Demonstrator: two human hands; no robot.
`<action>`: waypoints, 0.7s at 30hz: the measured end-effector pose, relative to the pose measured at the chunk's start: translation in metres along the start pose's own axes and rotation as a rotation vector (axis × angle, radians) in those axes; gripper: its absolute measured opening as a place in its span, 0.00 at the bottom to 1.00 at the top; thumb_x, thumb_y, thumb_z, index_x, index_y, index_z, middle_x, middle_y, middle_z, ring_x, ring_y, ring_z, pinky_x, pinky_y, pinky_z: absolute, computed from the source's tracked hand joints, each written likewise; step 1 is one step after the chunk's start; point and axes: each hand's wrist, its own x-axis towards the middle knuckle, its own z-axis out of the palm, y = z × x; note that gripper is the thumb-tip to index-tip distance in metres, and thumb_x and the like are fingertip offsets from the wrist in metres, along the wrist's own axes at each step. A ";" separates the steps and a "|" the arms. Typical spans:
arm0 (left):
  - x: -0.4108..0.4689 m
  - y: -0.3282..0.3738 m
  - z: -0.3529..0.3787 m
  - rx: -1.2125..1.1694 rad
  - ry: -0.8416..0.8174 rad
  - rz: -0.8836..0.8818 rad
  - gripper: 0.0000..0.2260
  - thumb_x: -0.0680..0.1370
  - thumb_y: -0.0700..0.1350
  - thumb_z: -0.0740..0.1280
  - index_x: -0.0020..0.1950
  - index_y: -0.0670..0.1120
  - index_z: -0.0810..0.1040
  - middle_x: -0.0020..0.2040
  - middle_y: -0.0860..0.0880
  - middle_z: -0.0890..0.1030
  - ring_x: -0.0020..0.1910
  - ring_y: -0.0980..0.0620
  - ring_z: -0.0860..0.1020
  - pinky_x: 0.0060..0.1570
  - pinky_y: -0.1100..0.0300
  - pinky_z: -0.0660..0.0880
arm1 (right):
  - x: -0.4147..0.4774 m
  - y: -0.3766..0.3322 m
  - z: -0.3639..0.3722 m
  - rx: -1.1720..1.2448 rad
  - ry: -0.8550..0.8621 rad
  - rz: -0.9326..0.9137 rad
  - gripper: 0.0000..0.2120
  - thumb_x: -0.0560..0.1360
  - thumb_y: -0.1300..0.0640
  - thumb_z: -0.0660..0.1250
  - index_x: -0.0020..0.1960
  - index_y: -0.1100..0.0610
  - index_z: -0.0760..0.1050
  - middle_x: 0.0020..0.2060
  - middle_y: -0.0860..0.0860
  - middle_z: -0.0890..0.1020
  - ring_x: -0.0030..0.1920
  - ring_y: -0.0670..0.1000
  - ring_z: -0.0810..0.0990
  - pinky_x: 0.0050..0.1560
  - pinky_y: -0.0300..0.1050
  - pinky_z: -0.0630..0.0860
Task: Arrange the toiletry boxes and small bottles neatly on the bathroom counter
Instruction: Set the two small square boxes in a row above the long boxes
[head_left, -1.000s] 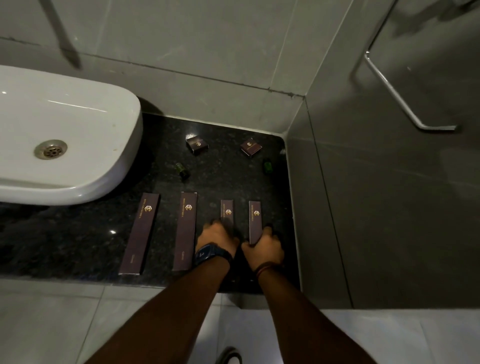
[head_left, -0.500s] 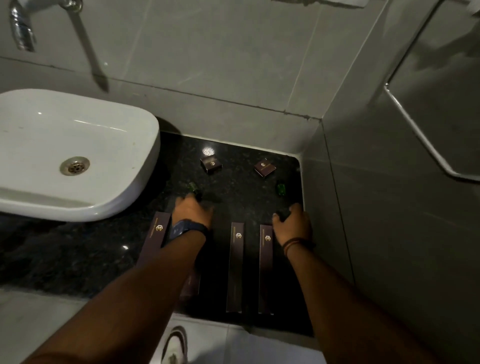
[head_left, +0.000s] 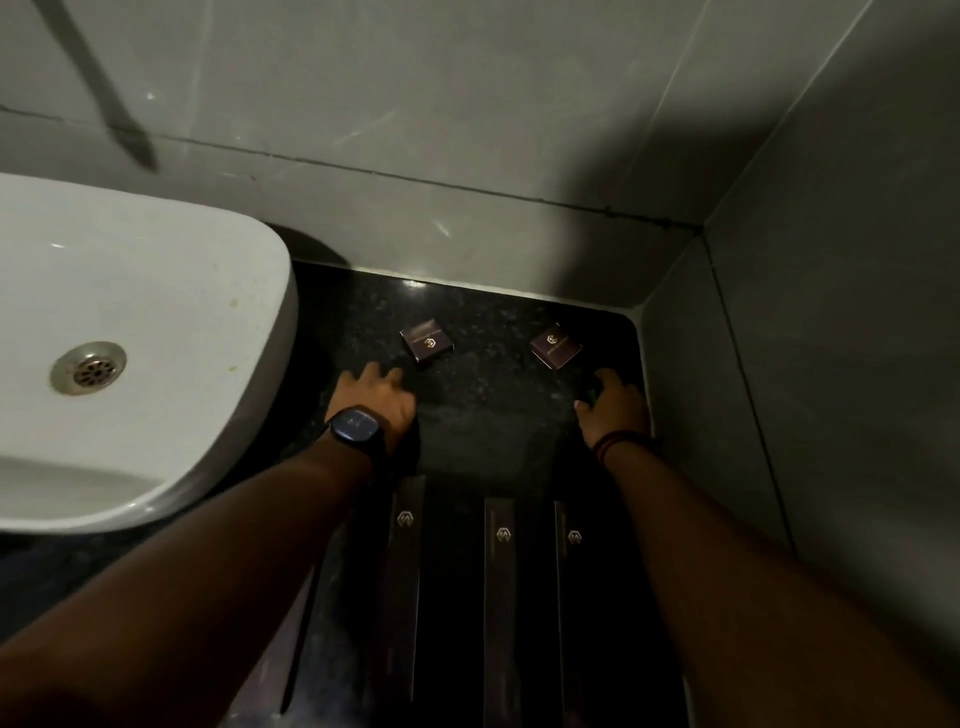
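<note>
Nearest the camera, at the bottom of the frame, 3 long dark boxes lie side by side on the black worktop (head_left: 483, 405): the left long box (head_left: 402, 566), the middle long box (head_left: 500, 587) and the right long box (head_left: 571, 597), roughly parallel with gaps between them. A 4th may lie under the left forearm at lower left, but I cannot tell.

Further up, the left hand (head_left: 376, 402), with a dark watch (head_left: 356, 425) on its wrist, rests on the worktop just beside the white basin (head_left: 208, 312); its fingers curl forward and down over something I cannot see, so whether this grip holds a bottle or is loose I cannot tell. The right hand (head_left: 613, 408), wearing a wrist band (head_left: 621, 441), sits near the right wall, fingers curled around a small dark green shape that looks like a bottle, though the light is too dim to be sure of the grasp.

Beyond the hands, in the centre of the frame, 2 small square boxes sit skewed: the left square box (head_left: 427, 342) and the right square box (head_left: 555, 347), well apart.

Judging by this, the step is placing the small bottles. Doing it well likely means setting each upright, level with the other, then squaring the 2 skewed boxes to the back wall.

No open container shows; the boxes are closed, and the basin holds only its drain (head_left: 89, 368).
</note>
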 end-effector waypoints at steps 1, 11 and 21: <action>0.003 -0.002 -0.002 0.017 0.030 0.022 0.15 0.74 0.51 0.63 0.58 0.49 0.77 0.62 0.45 0.72 0.60 0.41 0.68 0.56 0.48 0.68 | 0.002 0.000 0.001 -0.003 0.010 -0.007 0.22 0.74 0.60 0.68 0.67 0.57 0.70 0.61 0.64 0.75 0.61 0.65 0.75 0.60 0.53 0.74; 0.017 0.075 -0.023 -0.885 0.115 0.018 0.10 0.70 0.48 0.70 0.51 0.50 0.80 0.51 0.46 0.82 0.50 0.45 0.79 0.48 0.55 0.76 | -0.029 0.012 0.000 0.281 0.073 -0.085 0.16 0.68 0.63 0.70 0.55 0.59 0.71 0.51 0.59 0.81 0.50 0.58 0.81 0.46 0.40 0.72; 0.021 0.122 -0.013 -0.771 0.036 0.074 0.09 0.73 0.49 0.66 0.50 0.47 0.78 0.51 0.43 0.81 0.50 0.42 0.79 0.44 0.56 0.73 | -0.052 0.038 0.007 0.289 0.033 -0.196 0.18 0.65 0.63 0.72 0.54 0.56 0.76 0.46 0.56 0.83 0.47 0.55 0.82 0.46 0.37 0.71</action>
